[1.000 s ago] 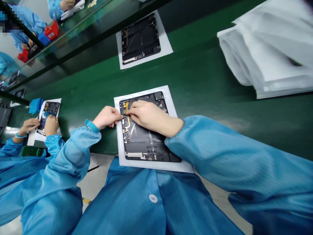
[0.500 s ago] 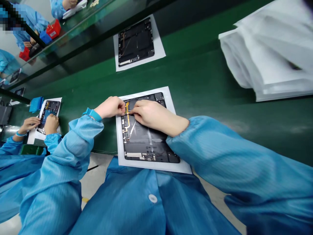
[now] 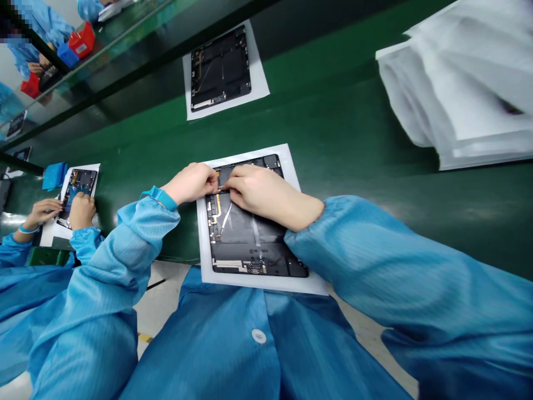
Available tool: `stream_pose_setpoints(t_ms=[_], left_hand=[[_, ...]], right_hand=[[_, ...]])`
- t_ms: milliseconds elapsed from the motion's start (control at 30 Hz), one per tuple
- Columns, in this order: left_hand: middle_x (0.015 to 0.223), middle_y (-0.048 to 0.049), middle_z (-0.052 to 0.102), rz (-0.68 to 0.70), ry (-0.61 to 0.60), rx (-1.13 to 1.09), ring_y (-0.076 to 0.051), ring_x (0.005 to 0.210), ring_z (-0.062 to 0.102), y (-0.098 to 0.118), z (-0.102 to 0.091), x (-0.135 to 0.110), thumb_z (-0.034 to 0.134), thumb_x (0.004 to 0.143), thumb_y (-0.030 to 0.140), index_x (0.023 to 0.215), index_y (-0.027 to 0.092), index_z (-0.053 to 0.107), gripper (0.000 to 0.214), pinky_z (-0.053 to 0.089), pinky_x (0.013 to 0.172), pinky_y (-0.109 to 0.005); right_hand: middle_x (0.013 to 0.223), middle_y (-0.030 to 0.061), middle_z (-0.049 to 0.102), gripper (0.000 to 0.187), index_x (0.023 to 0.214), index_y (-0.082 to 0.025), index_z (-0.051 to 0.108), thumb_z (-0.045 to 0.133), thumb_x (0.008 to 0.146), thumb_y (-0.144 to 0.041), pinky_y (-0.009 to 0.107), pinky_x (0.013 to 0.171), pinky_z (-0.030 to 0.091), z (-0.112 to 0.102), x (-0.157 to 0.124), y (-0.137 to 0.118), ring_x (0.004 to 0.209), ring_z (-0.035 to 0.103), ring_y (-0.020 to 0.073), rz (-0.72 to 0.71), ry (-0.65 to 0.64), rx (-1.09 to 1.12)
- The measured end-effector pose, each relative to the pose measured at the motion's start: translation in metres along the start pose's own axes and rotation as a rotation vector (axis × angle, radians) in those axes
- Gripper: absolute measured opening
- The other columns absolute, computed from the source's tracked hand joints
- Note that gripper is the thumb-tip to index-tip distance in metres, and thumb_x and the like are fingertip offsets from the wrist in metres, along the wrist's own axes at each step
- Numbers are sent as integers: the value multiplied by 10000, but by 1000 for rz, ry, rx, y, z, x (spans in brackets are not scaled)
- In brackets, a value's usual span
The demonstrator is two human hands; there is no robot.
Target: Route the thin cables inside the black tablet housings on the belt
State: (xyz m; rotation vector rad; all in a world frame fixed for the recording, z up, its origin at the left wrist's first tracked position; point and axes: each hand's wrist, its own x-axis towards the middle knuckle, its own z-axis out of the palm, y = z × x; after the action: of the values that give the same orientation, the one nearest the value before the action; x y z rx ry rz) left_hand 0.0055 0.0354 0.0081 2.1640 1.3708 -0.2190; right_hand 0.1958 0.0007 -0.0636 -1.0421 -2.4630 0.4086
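Note:
An opened black tablet chassis (image 3: 250,239) lies on a white sheet (image 3: 291,172) at the near edge of the green conveyor belt (image 3: 341,122). A yellow flex cable (image 3: 217,203) runs down its left side. My left hand (image 3: 192,182) rests on the chassis's upper left corner with fingers curled together at the cable's top end. My right hand (image 3: 266,191) lies over the upper part of the chassis, fingertips pinched against the same spot, meeting the left fingers. Whether either hand grips the cable end is hidden by the fingers.
A second open tablet on a white sheet (image 3: 220,69) lies farther up the belt. A stack of white foam sheets (image 3: 458,94) sits at the right. At the left, a co-worker's hands (image 3: 81,210) work on another tablet beside a blue item (image 3: 54,175). Red and blue bins (image 3: 77,44) sit at the far left.
My left hand moved from the sheet's left edge up onto the chassis's top left corner, meeting my right fingertips. The far tablet drifted left along the belt.

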Motion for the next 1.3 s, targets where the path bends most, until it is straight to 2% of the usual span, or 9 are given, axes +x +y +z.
stream_pose_setpoints(t_ms=[200,333,467,567,700,833,1000,1133,1300], left_hand=[[843,-30,710,-44,157,-27,-148,759,585,5,7,-12,726,802,156,792,162,727,12,426,748,-248],[811,-6,687,-138,314,-282,-100,645,529,11,3,-67,693,865,261,881,155,702,108,404,646,-209],[631,0,662,-265,-5,-405,-105,541,509,14,10,-146,673,885,390,764,177,727,251,351,534,-216],[716,-20,750,-335,-286,-480,-142,603,600,16,43,-183,733,835,428,791,212,779,225,419,571,-230],[727,-38,749,-514,-293,-955,-114,454,542,30,106,-188,733,791,575,900,195,747,396,414,479,-244],[454,7,547,-599,-88,-1241,-73,336,377,57,143,-173,636,777,772,678,177,661,604,262,380,-228],[553,-32,626,-672,262,-1168,-70,348,405,66,143,-166,626,742,819,629,199,558,634,258,361,-236],[426,27,455,-688,648,-1013,-74,366,348,30,121,-173,631,771,753,579,216,484,589,256,377,-236],[440,42,423,-679,1012,-879,-79,390,336,-36,78,-191,665,793,592,597,216,455,473,249,399,-221]], right_hand=[[985,152,722,265,914,-142,795,532,932,-163,406,796,490,-7,-2,-3,909,624,278,-6,-28,-54],[1035,149,740,287,922,-158,794,508,935,-170,436,840,498,-19,-9,1,944,630,289,-3,60,-71],[1009,116,755,264,958,-198,782,523,912,-185,436,860,513,-33,-23,29,944,647,276,100,206,7],[896,97,752,223,921,-193,775,558,874,-207,399,782,529,-36,-30,51,811,653,233,228,358,116],[852,68,745,202,944,-197,749,567,872,-246,354,697,530,-34,-29,55,685,627,181,442,525,291],[940,66,749,169,987,-259,716,566,918,-295,396,775,558,-33,-30,40,792,666,225,454,476,336],[919,65,739,170,975,-289,717,552,936,-301,455,837,563,-36,-37,30,836,678,268,369,509,292],[874,71,745,146,920,-258,713,569,908,-275,446,792,563,-33,-38,33,777,675,254,328,604,282],[894,60,755,163,943,-263,716,564,892,-292,421,788,570,-26,-34,39,790,688,241,332,537,288]])
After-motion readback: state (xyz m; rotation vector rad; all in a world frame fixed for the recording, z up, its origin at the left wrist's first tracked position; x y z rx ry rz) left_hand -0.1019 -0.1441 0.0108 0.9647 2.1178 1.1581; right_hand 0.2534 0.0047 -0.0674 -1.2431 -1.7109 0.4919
